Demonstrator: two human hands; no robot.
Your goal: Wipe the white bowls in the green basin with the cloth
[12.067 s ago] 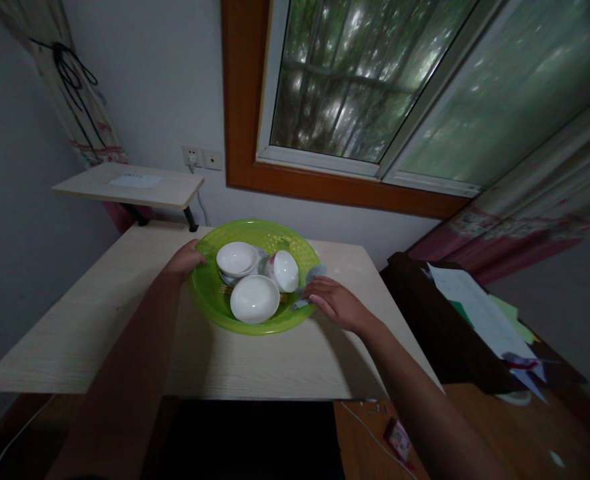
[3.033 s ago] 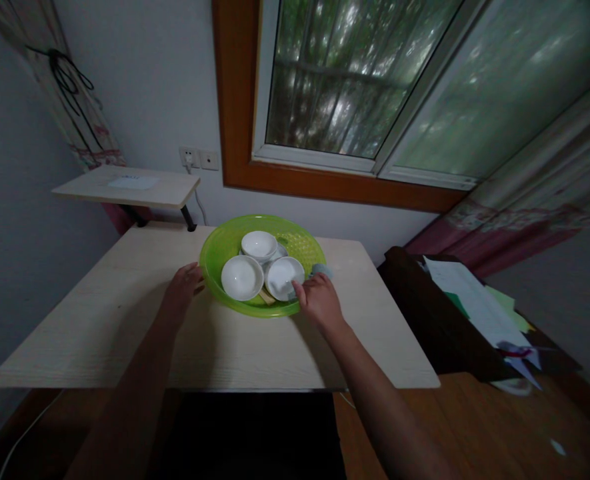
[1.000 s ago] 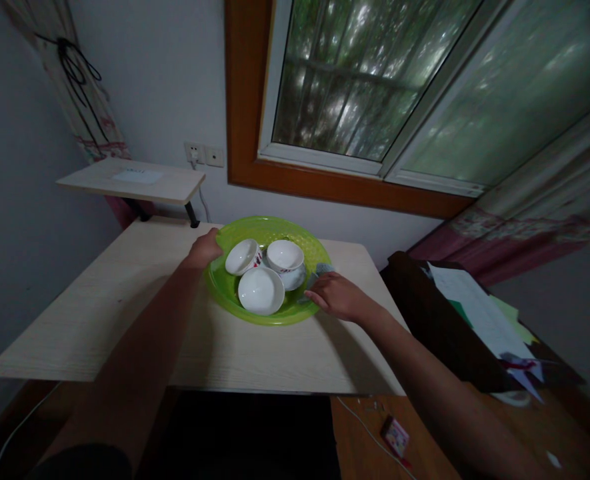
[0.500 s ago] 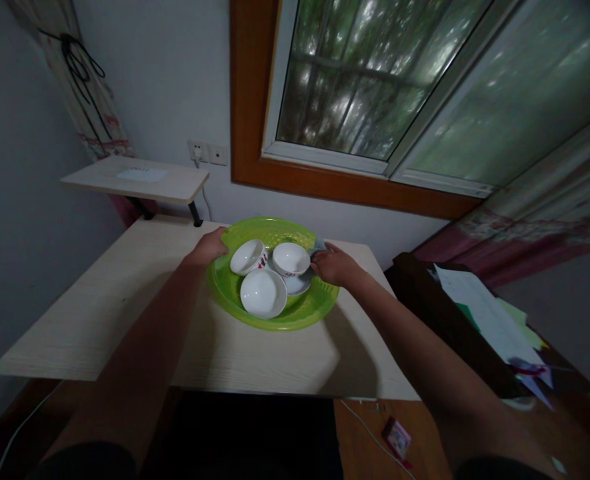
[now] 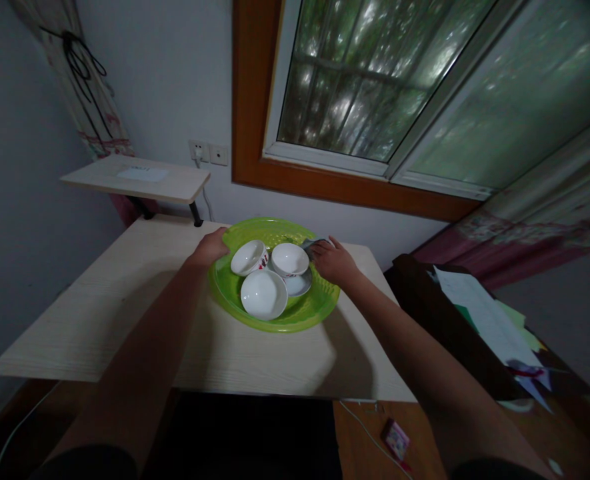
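Observation:
A green plastic basin [image 5: 275,325] stands on the pale wooden table, with several white dishes inside. My left hand [image 5: 211,247] grips the basin's left rim, its fingertips partly hidden. At the right side, my right hand [image 5: 331,260] is closed on a grey cloth [image 5: 313,247], beside the upper right bowl [image 5: 289,259]. That bowl rests partly over a white plate [image 5: 299,285]. A tilted bowl with a red and black pattern [image 5: 249,257] lies at the left, and a plain-looking white bowl [image 5: 263,295] sits in front.
A small raised shelf [image 5: 135,180] with a paper label stands at the table's back left. Behind are a wall socket [image 5: 199,151] and a window [image 5: 355,87]. Papers [image 5: 479,313] lie on dark furniture at the right. A pink box [image 5: 395,439] and a cable are on the floor.
My right hand has moved slightly with the cloth along the basin's right side, and the cloth now lies closer to the upper right bowl. My left hand stays on the rim.

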